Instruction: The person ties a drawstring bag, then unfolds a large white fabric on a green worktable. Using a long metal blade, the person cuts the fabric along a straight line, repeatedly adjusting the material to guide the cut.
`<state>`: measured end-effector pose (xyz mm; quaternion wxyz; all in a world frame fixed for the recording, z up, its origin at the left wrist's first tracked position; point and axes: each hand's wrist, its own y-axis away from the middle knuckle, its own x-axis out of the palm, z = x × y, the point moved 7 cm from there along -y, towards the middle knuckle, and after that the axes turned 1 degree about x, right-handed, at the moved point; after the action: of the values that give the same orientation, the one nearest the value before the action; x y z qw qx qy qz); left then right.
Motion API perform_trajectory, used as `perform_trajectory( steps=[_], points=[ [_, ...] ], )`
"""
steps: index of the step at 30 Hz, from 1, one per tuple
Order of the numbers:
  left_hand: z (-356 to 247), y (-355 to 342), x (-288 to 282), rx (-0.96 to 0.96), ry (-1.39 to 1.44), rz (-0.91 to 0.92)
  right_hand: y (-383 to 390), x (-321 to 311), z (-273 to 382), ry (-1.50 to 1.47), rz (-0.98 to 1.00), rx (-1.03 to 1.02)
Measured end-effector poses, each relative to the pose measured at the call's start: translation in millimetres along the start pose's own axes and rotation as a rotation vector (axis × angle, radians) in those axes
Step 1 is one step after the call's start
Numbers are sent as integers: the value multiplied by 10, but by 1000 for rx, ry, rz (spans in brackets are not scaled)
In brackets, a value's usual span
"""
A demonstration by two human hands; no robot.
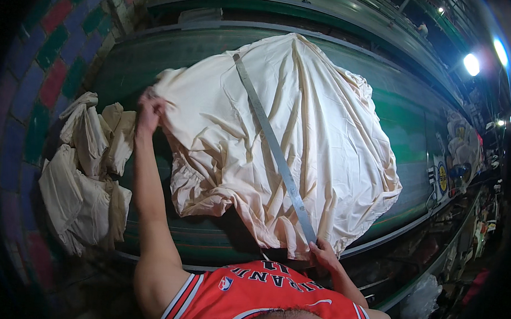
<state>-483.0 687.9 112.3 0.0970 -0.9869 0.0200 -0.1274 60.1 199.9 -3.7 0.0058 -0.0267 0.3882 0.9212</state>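
Note:
A large cream cloth [329, 145] with gathered, ruffled edges lies spread and wrinkled over a green table [416, 137]. My left hand [150, 109] is closed on its left corner, slightly blurred, with the arm stretched out. Across the cloth, from the upper middle down to the near edge, runs a long flat metal ruler [270, 140]. At its near end, my right hand [323, 256] grips it close to my body, thumb on top. The fingers underneath are mostly hidden.
Bundled beige cloths [86, 181] are heaped at the table's left end, beside a painted brick wall [45, 68]. More fabric with printed patterns [458, 149] sits at the right end. A clear plastic bag [421, 300] rests low at the right. Behind runs another long table [261, 3].

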Motion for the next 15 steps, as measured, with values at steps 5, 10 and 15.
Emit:
perform_trajectory(
  steps=[5, 10, 15],
  points=[
    [330, 1542, 1637, -770, -516, 974, 203, -156, -114, 101, -74, -37],
    [420, 1236, 1436, -403, -781, 312, 499, -324, -383, 83, -82, -53],
    [917, 765, 1564, 124, -956, 122, 628, -474, -715, 67, -144, -65]
  ],
)
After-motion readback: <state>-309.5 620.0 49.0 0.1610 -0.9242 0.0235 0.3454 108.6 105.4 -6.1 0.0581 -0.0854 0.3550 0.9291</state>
